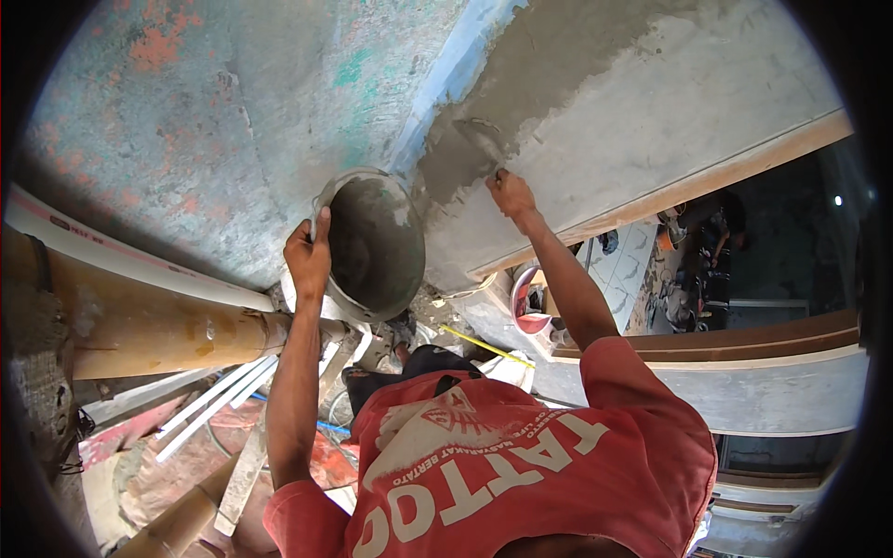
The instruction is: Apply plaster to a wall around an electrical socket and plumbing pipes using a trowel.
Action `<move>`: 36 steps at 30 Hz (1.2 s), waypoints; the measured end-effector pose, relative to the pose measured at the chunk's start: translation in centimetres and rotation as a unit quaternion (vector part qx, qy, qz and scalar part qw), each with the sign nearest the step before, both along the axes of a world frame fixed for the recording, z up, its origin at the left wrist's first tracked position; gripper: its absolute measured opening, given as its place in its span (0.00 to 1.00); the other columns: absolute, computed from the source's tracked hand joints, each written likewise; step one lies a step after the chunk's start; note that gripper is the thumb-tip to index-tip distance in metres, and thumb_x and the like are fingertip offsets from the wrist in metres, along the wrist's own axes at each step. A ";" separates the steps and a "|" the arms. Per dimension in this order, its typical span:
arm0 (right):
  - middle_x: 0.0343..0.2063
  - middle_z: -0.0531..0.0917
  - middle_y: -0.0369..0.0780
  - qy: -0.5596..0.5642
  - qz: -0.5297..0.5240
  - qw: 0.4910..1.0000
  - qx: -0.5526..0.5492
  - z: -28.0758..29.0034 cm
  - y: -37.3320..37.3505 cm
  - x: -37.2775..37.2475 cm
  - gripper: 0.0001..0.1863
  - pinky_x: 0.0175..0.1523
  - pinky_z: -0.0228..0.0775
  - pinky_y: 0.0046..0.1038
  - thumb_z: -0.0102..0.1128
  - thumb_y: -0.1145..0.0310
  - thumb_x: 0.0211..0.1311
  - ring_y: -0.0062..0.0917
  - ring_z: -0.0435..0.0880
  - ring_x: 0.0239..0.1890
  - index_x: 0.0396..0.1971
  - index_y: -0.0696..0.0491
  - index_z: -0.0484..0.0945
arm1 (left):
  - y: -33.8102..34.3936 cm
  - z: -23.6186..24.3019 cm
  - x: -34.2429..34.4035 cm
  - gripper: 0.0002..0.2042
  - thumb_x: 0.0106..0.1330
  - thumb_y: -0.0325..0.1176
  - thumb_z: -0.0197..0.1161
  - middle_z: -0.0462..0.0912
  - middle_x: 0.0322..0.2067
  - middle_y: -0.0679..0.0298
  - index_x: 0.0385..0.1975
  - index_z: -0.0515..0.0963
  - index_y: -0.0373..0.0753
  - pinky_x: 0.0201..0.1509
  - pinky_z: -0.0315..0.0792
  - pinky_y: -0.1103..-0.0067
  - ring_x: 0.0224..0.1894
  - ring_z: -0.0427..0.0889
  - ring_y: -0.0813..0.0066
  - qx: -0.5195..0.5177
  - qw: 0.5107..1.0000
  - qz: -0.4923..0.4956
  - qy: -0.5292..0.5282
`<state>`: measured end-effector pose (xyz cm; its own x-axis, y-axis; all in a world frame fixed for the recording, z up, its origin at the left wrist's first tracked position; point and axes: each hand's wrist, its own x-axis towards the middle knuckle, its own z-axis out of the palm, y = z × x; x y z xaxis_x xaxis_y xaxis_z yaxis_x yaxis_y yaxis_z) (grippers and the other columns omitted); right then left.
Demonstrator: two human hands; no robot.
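- Left hand (307,259): gripping the grey bucket (411,237) at its rim (smeared inside).
- Right hand (512,193): right of the bucket, holding a trowel (482,141) at wet mortar (539,70).

We note a weathered blue-grey wall (279,102), patched red and green; a thick bamboo pole (177,321) near its lower edge. Through a wood-framed opening (726,348), we see a dim room (802,246), one small bright light (838,200).
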<state>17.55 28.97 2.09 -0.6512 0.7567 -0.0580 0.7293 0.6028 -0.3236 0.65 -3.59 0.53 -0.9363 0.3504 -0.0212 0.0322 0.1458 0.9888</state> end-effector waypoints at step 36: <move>0.14 0.76 0.49 0.236 -0.077 0.967 0.054 20.7 -2.9 1.6 0.22 0.21 0.68 0.35 0.42 0.56 0.63 0.37 0.76 0.14 0.25 0.61 0.71 | 0.0 -0.3 0.0 0.25 0.59 0.47 0.60 0.57 0.11 0.71 0.10 0.61 0.35 0.21 0.52 0.80 0.19 0.53 0.82 0.000 1.000 -0.003 0.011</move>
